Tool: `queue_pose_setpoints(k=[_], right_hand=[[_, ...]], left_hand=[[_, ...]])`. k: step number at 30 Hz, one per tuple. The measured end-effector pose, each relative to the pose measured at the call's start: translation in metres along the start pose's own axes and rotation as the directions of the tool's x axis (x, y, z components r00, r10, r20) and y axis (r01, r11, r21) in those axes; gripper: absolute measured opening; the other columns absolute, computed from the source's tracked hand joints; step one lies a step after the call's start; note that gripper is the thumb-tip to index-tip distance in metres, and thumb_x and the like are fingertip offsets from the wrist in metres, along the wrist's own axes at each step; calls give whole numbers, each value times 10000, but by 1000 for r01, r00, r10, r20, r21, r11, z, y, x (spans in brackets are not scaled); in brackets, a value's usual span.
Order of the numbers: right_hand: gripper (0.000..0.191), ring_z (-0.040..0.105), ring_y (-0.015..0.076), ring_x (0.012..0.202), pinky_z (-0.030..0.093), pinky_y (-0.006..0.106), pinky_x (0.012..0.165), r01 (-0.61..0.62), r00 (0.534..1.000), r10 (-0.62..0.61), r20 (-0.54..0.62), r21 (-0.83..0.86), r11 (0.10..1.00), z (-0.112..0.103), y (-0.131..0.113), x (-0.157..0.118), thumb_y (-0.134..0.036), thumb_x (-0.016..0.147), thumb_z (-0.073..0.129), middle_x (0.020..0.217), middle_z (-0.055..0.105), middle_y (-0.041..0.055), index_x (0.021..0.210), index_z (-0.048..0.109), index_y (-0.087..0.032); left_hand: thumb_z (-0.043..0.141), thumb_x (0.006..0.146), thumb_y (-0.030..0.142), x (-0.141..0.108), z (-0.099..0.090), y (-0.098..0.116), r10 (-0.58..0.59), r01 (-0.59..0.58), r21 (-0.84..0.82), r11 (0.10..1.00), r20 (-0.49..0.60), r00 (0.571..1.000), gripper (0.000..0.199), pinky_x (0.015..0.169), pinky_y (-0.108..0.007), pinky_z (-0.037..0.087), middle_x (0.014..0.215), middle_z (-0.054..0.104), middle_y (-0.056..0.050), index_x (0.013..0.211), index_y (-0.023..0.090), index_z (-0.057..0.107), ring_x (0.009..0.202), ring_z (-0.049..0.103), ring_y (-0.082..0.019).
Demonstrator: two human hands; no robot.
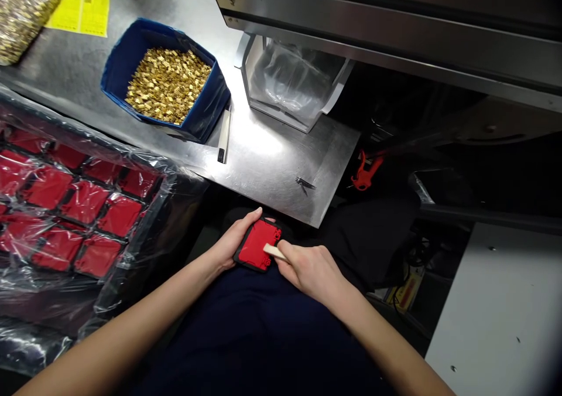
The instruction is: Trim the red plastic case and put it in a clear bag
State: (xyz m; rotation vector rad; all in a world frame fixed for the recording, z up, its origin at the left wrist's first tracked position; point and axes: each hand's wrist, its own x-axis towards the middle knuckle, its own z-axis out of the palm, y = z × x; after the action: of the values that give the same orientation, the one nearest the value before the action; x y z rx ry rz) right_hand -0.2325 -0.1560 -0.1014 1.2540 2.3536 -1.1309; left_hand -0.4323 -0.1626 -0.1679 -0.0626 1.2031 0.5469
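A flat red plastic part with a black frame is held over my lap by my left hand, with the thumb along its upper left edge. My right hand is closed around a cream-coloured flat stick. The stick's tip lies over the right side of the red face, near small raised details there. Whether the tip presses on the part I cannot tell. The fingers of my left hand under the part are mostly hidden.
A blue bin of small gold pieces stands on the metal table, beside a white-and-black pen-like tool. Small dark pliers-like pieces lie near the table's corner. Left is a plastic-lined crate of red parts; behind, a grey bin holds clear bags.
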Motion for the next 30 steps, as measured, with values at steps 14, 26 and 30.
queue_pose_setpoints(k=[14,26,30], right_hand=[[175,744,159,796,225,316,569,0,1000,0,-25,-9,1000,-6,-1,4,-411,1085,454,968,781,-42,1108,569,-281],[221,727,140,807,252,300,583,83,996,-83,31,-2,997,-6,8,4,-414,1102,412,1001,782,-33,1116,589,-283],[198,734,149,820,208,320,551,113,993,-112,29,-25,993,0,5,5,-418,1084,445,1016,775,-39,1077,579,-273]], left_hand=[[707,886,590,0,-2,1,-39,41,-34,999,59,997,500,599,-269,584,898,800,-114,1072,130,762,672,718,-197],[711,868,626,2,-1,2,-24,22,40,999,47,999,556,595,-262,580,920,799,-123,1110,128,765,694,716,-200],[710,871,625,2,0,1,26,-29,88,996,34,999,559,656,-268,596,935,800,-124,1127,131,763,756,732,-211]])
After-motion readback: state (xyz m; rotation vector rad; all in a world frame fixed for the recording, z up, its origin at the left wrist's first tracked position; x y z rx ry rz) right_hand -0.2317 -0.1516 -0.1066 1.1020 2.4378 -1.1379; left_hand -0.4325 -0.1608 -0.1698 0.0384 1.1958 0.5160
